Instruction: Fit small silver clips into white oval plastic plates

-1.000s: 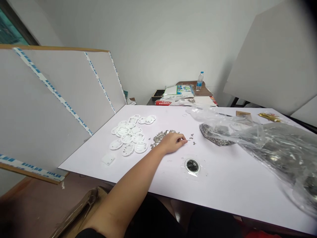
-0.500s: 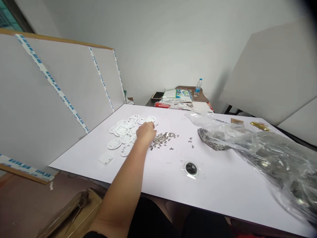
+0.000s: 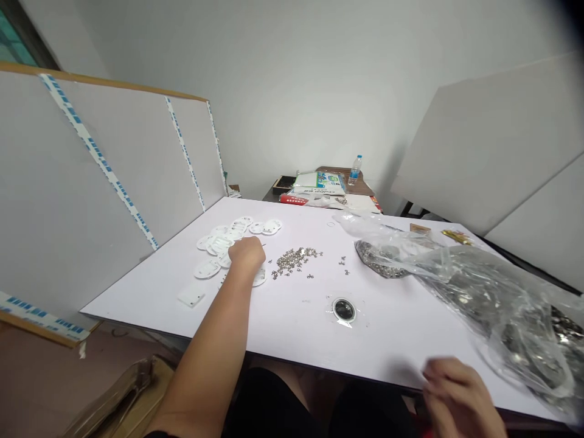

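Scene: A person works bare-handed at a white-topped desk (image 3: 292, 322), arms well apart.

Left hand: The left hand (image 3: 246, 254) rests on the near edge of a loose cluster of white plastic discs (image 3: 272, 226), some overlapping.

Left fingers (image 3: 258, 258): Curled down onto the discs, tips hidden behind the knuckles. Whether they grip anything, onlookers cannot tell.

Right hand: The right hand (image 3: 456, 392) hovers blurred by the desk's near edge, beside a clear plastic bag (image 3: 497, 310). Its fingers look loosely curved; whether they are open or closed around something cannot be told.

Small parts: A scatter of small metal pieces (image 3: 294, 258) lies on the desk just right of the discs, with a few strays farther right.

Also on the desk: A darker heap of similar metal pieces (image 3: 378, 258) sits in a corner of the bag. A round black-and-silver piece in clear wrap (image 3: 344, 309) and a white square tag (image 3: 190, 297) lie apart.

Beyond: A water bottle (image 3: 355, 170) stands on a far table among packets.

Handling: Parts this small seem best worked with fingertips, low over the desk, so none scatter among the discs.
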A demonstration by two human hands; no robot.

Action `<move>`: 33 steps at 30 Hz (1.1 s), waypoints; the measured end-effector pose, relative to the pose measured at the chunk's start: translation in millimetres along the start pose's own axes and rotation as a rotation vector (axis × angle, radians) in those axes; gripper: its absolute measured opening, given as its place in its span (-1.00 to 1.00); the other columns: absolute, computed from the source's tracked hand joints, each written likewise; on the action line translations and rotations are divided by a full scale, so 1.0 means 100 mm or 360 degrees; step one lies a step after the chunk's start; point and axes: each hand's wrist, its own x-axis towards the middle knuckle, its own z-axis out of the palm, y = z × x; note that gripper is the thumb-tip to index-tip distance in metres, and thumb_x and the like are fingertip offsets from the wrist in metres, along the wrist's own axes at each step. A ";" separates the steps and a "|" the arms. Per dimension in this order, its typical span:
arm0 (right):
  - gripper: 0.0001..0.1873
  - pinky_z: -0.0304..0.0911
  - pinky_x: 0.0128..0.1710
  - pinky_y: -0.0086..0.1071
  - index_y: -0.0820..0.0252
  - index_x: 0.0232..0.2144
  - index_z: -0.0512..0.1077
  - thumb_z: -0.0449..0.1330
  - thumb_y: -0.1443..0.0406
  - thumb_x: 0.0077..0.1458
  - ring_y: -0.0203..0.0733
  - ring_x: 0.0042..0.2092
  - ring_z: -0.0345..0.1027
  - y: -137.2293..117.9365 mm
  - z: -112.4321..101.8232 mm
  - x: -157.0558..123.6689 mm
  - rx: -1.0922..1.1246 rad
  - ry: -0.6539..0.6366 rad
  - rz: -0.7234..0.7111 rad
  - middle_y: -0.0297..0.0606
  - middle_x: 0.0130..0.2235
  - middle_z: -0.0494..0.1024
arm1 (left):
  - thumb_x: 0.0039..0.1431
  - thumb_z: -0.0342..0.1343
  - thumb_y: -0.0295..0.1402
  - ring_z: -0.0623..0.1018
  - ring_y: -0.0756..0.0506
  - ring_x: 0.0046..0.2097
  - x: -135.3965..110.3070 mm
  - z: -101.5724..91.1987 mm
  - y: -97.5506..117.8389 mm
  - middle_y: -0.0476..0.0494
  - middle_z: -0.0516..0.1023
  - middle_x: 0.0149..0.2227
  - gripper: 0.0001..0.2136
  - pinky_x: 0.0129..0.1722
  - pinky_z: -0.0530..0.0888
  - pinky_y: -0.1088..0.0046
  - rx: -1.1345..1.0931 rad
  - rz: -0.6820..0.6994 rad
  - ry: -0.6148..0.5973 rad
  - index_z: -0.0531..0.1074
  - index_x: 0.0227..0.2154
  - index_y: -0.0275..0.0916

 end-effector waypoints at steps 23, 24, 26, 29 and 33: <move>-0.67 0.27 -0.52 -0.41 0.11 -0.15 0.31 0.19 0.29 -0.03 -0.27 -0.48 0.39 0.74 1.47 1.74 0.1091 -0.0209 0.0987 -0.34 -0.36 0.49 | 0.13 0.13 -0.24 0.48 -0.07 -0.23 -0.16 0.51 0.78 -0.10 0.53 -0.25 -0.84 -0.26 0.34 0.43 -0.0680 0.1259 0.0280 0.58 -0.33 -0.12; -0.67 0.28 -0.53 -0.40 0.10 -0.12 0.31 0.18 0.27 0.00 -0.26 -0.48 0.39 0.76 1.48 1.73 0.1019 -0.0217 0.0926 -0.34 -0.36 0.48 | 0.10 0.15 -0.22 0.48 -0.08 -0.24 -0.12 0.53 0.75 -0.09 0.54 -0.25 -0.85 -0.28 0.32 0.43 -0.0621 0.1166 0.0270 0.57 -0.35 -0.12; -0.61 0.31 -0.52 -0.37 0.07 -0.03 0.30 0.16 0.25 0.05 -0.25 -0.49 0.40 0.77 1.50 1.72 0.0986 -0.0276 0.0817 -0.32 -0.34 0.48 | 0.03 0.21 -0.18 0.47 -0.09 -0.27 -0.07 0.57 0.73 -0.08 0.54 -0.26 -0.85 -0.33 0.29 0.43 -0.0497 0.1047 0.0222 0.55 -0.39 -0.12; -0.50 0.36 -0.53 -0.33 0.05 0.08 0.22 0.16 0.24 0.07 -0.23 -0.49 0.41 0.78 1.54 1.69 0.1009 -0.0346 0.0758 -0.29 -0.30 0.47 | 0.01 0.21 -0.20 0.46 -0.10 -0.28 -0.07 0.62 0.75 -0.09 0.53 -0.27 -0.87 -0.34 0.26 0.42 -0.0371 0.0968 0.0172 0.51 -0.45 -0.13; -0.51 0.40 -0.49 -0.30 0.11 0.07 0.22 0.16 0.23 0.07 -0.23 -0.49 0.41 0.76 1.53 1.68 0.0958 -0.0350 0.0778 -0.25 -0.27 0.48 | 0.07 0.15 -0.26 0.46 -0.12 -0.25 -0.08 0.65 0.78 -0.12 0.53 -0.26 -0.90 -0.30 0.27 0.40 -0.0354 0.0951 0.0157 0.48 -0.46 -0.15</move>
